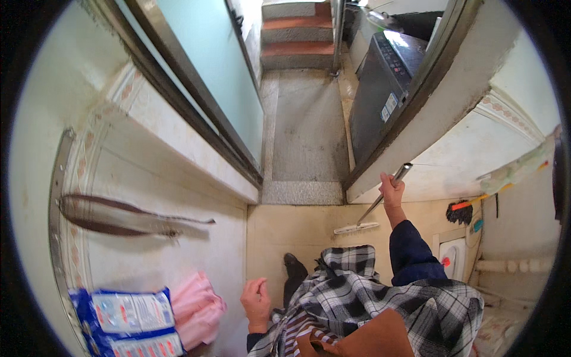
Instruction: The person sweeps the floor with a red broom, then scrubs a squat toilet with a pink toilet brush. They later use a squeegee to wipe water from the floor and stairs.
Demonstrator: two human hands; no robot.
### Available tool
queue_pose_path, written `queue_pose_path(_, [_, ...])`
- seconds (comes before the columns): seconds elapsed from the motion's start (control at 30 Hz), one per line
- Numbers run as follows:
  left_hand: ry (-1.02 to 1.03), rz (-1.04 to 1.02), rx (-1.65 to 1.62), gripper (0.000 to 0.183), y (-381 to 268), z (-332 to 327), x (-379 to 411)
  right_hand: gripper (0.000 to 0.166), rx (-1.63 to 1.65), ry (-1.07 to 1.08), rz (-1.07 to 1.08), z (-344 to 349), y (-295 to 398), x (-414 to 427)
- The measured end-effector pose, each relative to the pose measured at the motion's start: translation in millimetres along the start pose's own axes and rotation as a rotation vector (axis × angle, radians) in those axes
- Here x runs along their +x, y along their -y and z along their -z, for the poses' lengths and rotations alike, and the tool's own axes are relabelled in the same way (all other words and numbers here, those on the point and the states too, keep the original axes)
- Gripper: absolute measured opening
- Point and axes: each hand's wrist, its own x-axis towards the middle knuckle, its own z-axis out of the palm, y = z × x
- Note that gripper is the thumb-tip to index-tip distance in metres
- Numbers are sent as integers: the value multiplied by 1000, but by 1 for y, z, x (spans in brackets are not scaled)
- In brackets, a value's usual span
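My right hand (392,191) is closed around the metal handle of a long-handled floor tool (370,212), near its top end. Its wide white head (356,228) rests on the beige tiled floor, in front of and to the right of my black shoe (294,267). Whether the head is a brush or a squeegee, I cannot tell. My left hand (256,300) hangs at the lower middle with its fingers curled and nothing visible in it. It is near a pink cloth (198,308) and a blue and white plastic package (134,319) on the left.
A doorway with a frosted sliding door (214,67) opens ahead, with a stone threshold (303,193) and steps (296,35) beyond. A dark washing machine (379,98) stands right of the passage. A dark brush (459,212) and a squat toilet (454,259) are at right. A brown strap (116,204) hangs on the left wall.
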Motion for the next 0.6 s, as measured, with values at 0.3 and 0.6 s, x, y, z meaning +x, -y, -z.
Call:
queue_pose_path(0.3, [261,-293,-238,17,-25,-25,159,36,132,130,63,-132,91,1])
queue_pose_path(0.6, [155,-679,-413,41,-179,-128,374,29,-118,392,610,-283,56,115])
